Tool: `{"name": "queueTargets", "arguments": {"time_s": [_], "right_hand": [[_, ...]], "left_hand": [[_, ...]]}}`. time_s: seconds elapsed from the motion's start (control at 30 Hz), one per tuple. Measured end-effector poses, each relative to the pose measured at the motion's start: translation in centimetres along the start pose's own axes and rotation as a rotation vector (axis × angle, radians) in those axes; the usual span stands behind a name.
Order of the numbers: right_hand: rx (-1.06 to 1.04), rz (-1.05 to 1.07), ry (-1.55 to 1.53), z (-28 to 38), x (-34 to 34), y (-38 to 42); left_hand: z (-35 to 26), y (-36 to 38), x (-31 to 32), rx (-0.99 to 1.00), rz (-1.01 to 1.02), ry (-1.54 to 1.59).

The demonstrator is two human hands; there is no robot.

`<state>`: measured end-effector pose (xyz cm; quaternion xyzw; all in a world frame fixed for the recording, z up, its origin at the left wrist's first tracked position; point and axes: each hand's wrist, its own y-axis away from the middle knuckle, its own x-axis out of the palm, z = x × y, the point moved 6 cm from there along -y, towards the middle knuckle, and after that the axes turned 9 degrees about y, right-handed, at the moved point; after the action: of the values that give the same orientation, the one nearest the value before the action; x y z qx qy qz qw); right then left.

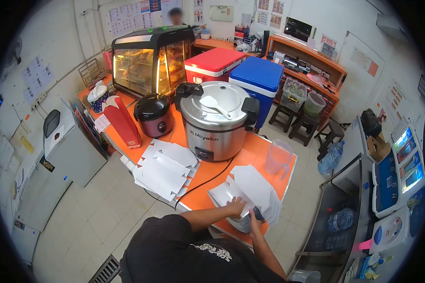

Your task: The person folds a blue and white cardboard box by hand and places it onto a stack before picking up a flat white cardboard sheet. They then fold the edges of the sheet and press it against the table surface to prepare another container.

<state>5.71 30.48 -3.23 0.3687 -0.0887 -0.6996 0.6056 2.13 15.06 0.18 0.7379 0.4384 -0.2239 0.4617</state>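
Note:
At the near end of the orange table, my left hand holds a partly folded white paper box, its fingers over the bent board. Close beside it, my right hand is closed around a small dark tool at the box's edge, stapler-like in shape but too small to tell. Under and behind the box lies a stack of flat white box blanks. More white box pieces lie overlapping to the left.
A large Miyako rice cooker with a white rice paddle on its lid stands behind. Nearby are a smaller cooker, red carton, clear jug and black cord. Beyond are a display warmer and blue cooler.

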Motion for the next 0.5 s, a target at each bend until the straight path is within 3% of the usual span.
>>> {"name": "queueTargets", "arguments": {"time_s": [0.1, 0.13, 0.17, 0.23, 0.3, 0.37, 0.43, 0.5], "right_hand": [[0.184, -0.009, 0.257, -0.2, 0.5, -0.1], [0.187, -0.009, 0.255, -0.4, 0.5, 0.0], [0.158, -0.013, 0.225, -0.4, 0.6, 0.0], [0.124, -0.021, 0.188, -0.3, 0.3, -0.2], [0.111, -0.043, 0.164, -0.4, 0.3, 0.1], [0.075, -0.063, 0.132, -0.2, 0.5, 0.2], [0.050, -0.061, 0.097, 0.0, 0.0, 0.8], [0.050, -0.087, 0.098, 0.0, 0.2, 0.3]], "left_hand": [[0.0, 0.6, -0.7, 0.056, -0.004, 0.006], [1.2, -2.2, 0.6, 0.249, -0.029, -0.105], [1.8, -1.6, -0.7, 0.249, -0.030, -0.110], [3.1, 0.6, -6.5, 0.502, -0.247, 0.645], [6.7, 5.1, -12.2, 0.364, -0.578, 0.803], [14.0, 7.9, -13.9, 0.108, -0.821, 0.636], [19.9, 10.5, -13.6, -0.205, -0.884, 0.223], [24.6, 11.0, -11.0, -0.385, -0.719, -0.040]]}}
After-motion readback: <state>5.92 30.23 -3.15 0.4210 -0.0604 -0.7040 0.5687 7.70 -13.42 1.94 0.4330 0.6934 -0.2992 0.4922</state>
